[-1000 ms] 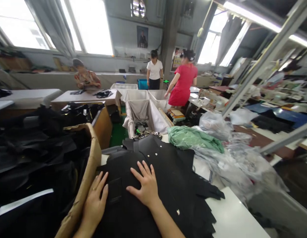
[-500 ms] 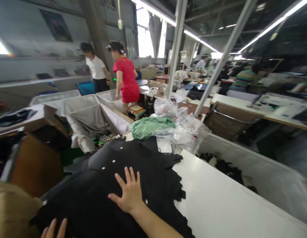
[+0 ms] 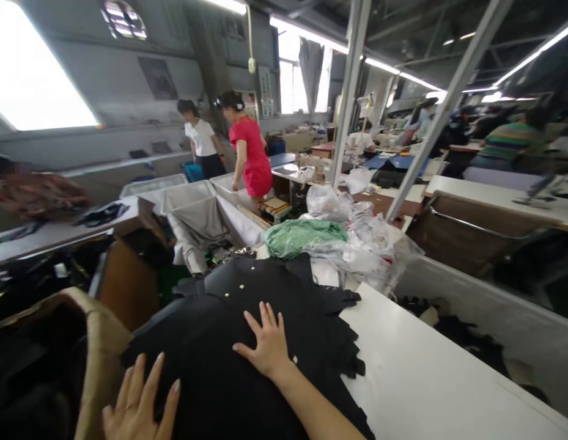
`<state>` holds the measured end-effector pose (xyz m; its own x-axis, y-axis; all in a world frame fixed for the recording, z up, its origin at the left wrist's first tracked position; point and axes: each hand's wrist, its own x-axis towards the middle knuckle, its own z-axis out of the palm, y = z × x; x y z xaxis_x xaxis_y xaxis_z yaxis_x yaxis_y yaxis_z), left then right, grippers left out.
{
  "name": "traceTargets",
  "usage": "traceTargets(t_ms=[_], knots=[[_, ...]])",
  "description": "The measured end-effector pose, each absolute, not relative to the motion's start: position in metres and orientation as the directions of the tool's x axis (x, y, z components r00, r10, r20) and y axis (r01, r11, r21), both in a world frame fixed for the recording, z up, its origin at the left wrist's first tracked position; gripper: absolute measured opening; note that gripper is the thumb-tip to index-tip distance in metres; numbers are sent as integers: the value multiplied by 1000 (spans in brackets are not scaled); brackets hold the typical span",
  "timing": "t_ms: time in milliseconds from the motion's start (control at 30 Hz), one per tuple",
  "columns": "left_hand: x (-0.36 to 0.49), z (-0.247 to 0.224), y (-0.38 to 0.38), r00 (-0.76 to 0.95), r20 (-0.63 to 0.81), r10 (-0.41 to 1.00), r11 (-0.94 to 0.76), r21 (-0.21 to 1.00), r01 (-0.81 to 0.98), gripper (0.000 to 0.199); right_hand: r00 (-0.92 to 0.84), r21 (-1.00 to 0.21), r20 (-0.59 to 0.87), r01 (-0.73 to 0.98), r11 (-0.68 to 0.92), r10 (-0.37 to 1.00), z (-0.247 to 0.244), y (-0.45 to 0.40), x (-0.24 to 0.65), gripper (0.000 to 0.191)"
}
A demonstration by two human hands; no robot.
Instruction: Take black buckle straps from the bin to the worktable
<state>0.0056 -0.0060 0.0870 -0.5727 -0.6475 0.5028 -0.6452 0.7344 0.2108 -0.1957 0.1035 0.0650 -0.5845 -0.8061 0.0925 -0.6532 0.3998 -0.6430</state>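
Observation:
A large black sheet of leather-like material (image 3: pixel 228 348) with a jagged right edge lies over a white table (image 3: pixel 416 366). Several small pale marks dot its surface. My right hand (image 3: pixel 269 345) rests flat near the middle of the sheet, fingers spread, holding nothing. At the sheet's lower left is my left hand (image 3: pixel 141 400), its fingers apart and nothing in them. Part of that hand is cut off by the bottom of the view.
Clear plastic bags (image 3: pixel 375 244) and a green bag (image 3: pixel 304 237) lie beyond the sheet. A white bin (image 3: pixel 485 305) stands right, a tan-rimmed container (image 3: pixel 98 354) left. Two people stand by fabric-lined bins (image 3: pixel 196 220); another person (image 3: pixel 36 192) is at far left.
The view has swung left, so the scene sits further right. More of my left hand shows over the sheet. My right hand stays flat on it. A person has come into view at far left.

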Motion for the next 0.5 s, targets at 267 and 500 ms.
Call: traceTargets(t_ms=[267,500], knots=[[3,61,-11,-561,560,-610,735,135,-664,51,-559,-552,138,-729,405,-818,58,98,-194,67],[16,77,1,-514,518,-683,674,176,-718,45,-538,-481,133,-770,420,-833,55,94,-195,68]])
